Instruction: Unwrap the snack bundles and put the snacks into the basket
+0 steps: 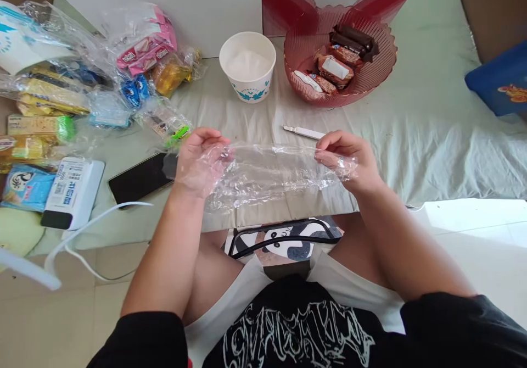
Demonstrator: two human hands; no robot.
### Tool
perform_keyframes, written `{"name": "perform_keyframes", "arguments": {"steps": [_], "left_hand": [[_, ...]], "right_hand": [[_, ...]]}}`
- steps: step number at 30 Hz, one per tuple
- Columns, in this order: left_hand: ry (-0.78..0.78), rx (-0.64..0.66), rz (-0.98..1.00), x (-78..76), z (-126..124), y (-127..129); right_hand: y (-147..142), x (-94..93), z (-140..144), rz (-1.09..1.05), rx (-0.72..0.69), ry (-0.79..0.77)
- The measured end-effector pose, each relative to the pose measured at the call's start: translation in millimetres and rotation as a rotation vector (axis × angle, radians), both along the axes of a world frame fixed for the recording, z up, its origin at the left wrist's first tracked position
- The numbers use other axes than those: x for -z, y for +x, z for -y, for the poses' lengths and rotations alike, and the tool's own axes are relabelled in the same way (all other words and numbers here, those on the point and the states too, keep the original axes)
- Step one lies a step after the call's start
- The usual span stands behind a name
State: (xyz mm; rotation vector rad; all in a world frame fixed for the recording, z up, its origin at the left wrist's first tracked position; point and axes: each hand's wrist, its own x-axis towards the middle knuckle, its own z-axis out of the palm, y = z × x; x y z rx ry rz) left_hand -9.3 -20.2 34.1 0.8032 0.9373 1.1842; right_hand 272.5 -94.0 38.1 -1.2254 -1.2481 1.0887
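A clear plastic bag [272, 173] is stretched sideways in front of me, above the near edge of the cloth-covered surface. My left hand [200, 162] grips its left end, fingers curled and partly seen through the film. At the other end, my right hand [348, 159] pinches the plastic between thumb and fingers. Just beyond the right fingertips lies a slim white craft knife [303, 132]. Behind the bag stands a white paper cup [247, 68] with a blue leaf print. To its right, a pink ribbed bowl [381, 71] holds several brown-wrapped snacks [335, 71].
Wrapped snacks [144, 49] and loose packaging crowd the left side. A black phone [140, 180] and a white power strip [74, 192] with a cable lie nearer. A large box [185, 11] stands behind; a blue object [500, 79] is at the right edge.
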Motion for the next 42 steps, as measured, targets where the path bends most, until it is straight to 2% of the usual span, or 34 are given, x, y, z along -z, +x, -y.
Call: {"name": "perform_keyframes", "arguments": {"steps": [2,5,7,11,13,15,18,21,24,28,31,36,40,42], "left_hand": [[-0.099,-0.029,-0.001,-3.8,0,2],[-0.181,-0.055,0.029,-5.4,0,3],[-0.162,-0.040,-0.025,-1.7,-1,2],[-0.038,-0.001,-0.299,11.9,0,-8],[0.009,0.036,-0.361,14.3,1,-14],[0.061,0.068,-0.323,10.9,3,-19],[0.120,0.111,-0.162,0.4,3,-23],[0.065,0.115,-0.087,-6.1,0,-22],[0.027,0.094,-0.100,-6.3,-2,-22],[0.051,0.085,-0.123,-3.7,-4,-27],[-0.050,0.066,-0.178,-2.4,-8,-31],[-0.169,0.173,-0.166,-4.4,-8,-31],[-0.142,0.266,-0.254,-5.7,-1,-26],[-0.132,0.264,-0.295,-6.1,1,-24]], "right_hand": [[-1,0.5,0,-0.001,0.034,0.035],[-4,1.5,-1,0.050,0.007,-0.023],[-5,1.8,-1,0.059,0.014,-0.051],[1,1.1,-3,-0.042,0.149,0.006],[8,1.3,-3,-0.054,0.162,-0.037],[15,2.6,-4,-0.069,0.144,-0.079],[22,5.0,-6,-0.156,0.109,-0.044],[21,4.5,-7,-0.225,0.068,-0.033],[16,1.4,-7,-0.245,0.035,-0.088],[16,0.1,-6,-0.259,0.011,-0.038],[24,1.5,-8,-0.190,0.030,-0.066],[31,1.0,-9,-0.179,0.058,-0.083],[28,4.7,-7,-0.154,0.088,-0.089],[28,6.7,-6,-0.094,0.092,-0.072]]}}
